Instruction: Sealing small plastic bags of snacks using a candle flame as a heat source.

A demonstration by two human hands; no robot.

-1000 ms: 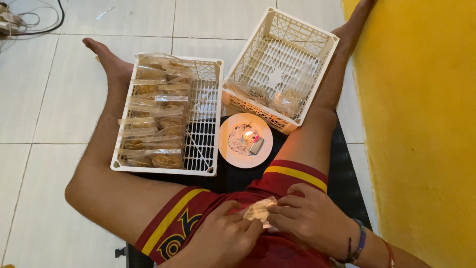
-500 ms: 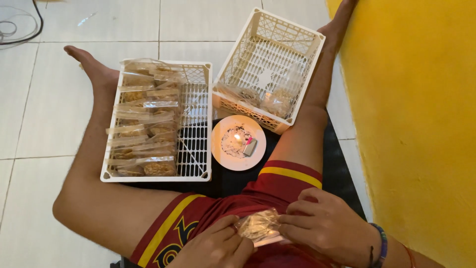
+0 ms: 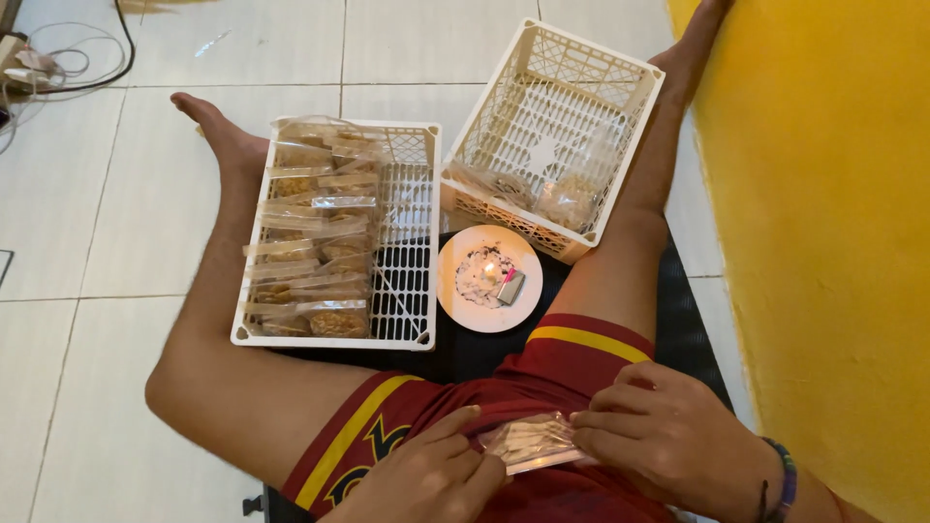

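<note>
**Both hands on the packet, held low over the lap**

You hold a small clear plastic packet of pale snack pieces [image 3: 528, 443] flat over your dark red shorts [image 3: 504, 407], and both hands are closed on it. Your right hand [image 3: 668, 441] lays its fingers across the packet's right end; your left hand [image 3: 431, 475] pinches the left end between thumb and fingertips. Keep the plastic taut between the two grips so that the open edge lies straight, and press the pieces away from that edge before you bring it anywhere near heat. The lit candle stub in a pool of melted wax on the round white plate [image 3: 455, 300] sits just ahead of your lap, between your legs, so move slowly and keep your fingers back from the flame. The long white plastic basket [image 3: 417, 232] at your left knee is lined with filled packets; the square white plastic basket [image 3: 620, 116], tilted against your right leg, holds only a few.

Against the frame half a second ago, your hands sit much the same on the packet, though your left fingers now reach further over its end. The view has shifted a little, showing more of the yellow wall [image 3: 823, 242].
</note>
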